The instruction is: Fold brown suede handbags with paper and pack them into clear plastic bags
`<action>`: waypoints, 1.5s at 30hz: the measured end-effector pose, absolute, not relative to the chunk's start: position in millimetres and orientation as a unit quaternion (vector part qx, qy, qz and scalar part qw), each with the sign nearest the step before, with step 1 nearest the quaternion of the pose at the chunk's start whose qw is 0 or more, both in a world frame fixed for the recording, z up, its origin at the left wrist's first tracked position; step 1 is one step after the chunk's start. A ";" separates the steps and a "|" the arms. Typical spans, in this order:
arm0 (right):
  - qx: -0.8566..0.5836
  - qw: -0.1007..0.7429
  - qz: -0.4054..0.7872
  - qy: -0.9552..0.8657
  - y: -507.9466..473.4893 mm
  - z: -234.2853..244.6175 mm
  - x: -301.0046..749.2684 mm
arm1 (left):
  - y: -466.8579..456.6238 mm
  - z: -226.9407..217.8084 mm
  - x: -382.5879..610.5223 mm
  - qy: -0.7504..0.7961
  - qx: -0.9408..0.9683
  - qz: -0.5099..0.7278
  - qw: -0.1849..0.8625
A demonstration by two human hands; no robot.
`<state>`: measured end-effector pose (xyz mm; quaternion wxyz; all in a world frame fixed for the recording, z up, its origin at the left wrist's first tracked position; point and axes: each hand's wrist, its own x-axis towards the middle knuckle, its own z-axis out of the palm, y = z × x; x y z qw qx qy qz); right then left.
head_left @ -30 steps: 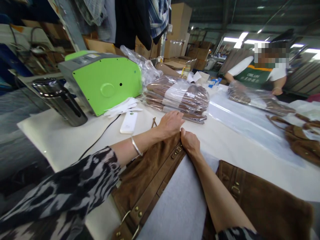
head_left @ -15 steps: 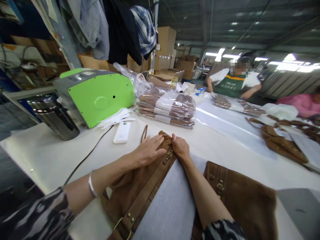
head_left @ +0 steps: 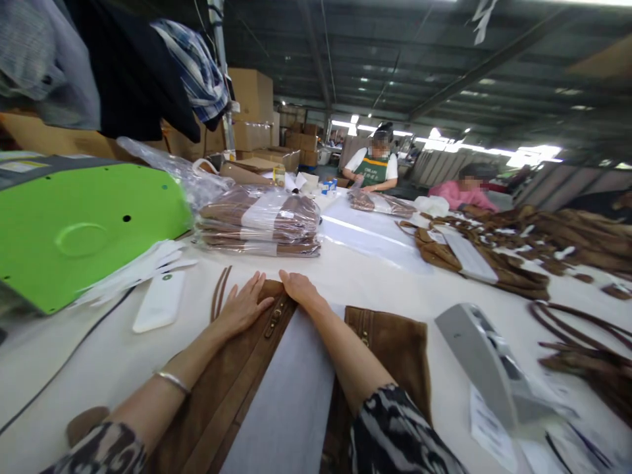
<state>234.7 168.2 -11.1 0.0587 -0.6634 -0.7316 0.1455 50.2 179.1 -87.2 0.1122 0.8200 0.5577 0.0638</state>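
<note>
A brown leather bag [head_left: 232, 378] with a strap and a brass buckle [head_left: 274, 320] lies flat in front of me. My left hand [head_left: 245, 307] rests on its upper part, palm down with the fingers stretched out. At the bag's top corner, my right hand [head_left: 302, 291] is closed on the edge; its fingertips are partly hidden. White sheet material [head_left: 291, 378] runs alongside the bag, under my right forearm. Right of that forearm lies another brown leather piece [head_left: 397, 349] with a buckle, partly covered by my arm. Thin brown straps [head_left: 220, 293] stick out beside my left hand.
Plastic-wrapped brown bags [head_left: 261, 220] are stacked beyond my hands. To the left are a green machine [head_left: 93, 230], white gloves [head_left: 148, 266] and a white box-like object [head_left: 160, 299]. A grey device [head_left: 481, 359] stands right, near more brown bags [head_left: 474, 263]. Two people work across the table.
My view has swung to the right, bringing the grey device and more brown goods into sight. Both hands keep their places on the bag, the left fingers now spread flatter.
</note>
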 end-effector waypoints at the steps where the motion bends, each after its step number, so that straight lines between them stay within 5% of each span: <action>1: -0.668 0.063 0.138 -0.729 163.8 1.1 243.0 | 178.6 -86.2 51.0 0.560 0.819 0.067 0.109; 7: -0.758 0.051 -0.038 -0.649 89.6 41.5 329.3 | 178.7 -84.1 53.5 0.559 0.820 0.071 0.103; 16: -0.845 0.020 0.049 -0.532 32.4 -53.2 389.9 | 182.8 -88.7 54.0 0.560 0.819 0.059 0.113; 26: -0.802 -0.016 -0.002 -0.597 32.0 -54.7 388.4 | 195.7 -39.9 75.3 0.520 0.854 0.008 0.014; 39: -0.821 0.095 0.030 -0.563 62.0 -7.8 387.5 | 208.1 -38.2 66.0 0.480 0.875 -0.021 -0.059; 45: -0.769 0.117 -0.080 -0.623 89.1 -57.3 383.0 | 206.9 -56.3 47.6 0.517 0.849 -0.036 -0.099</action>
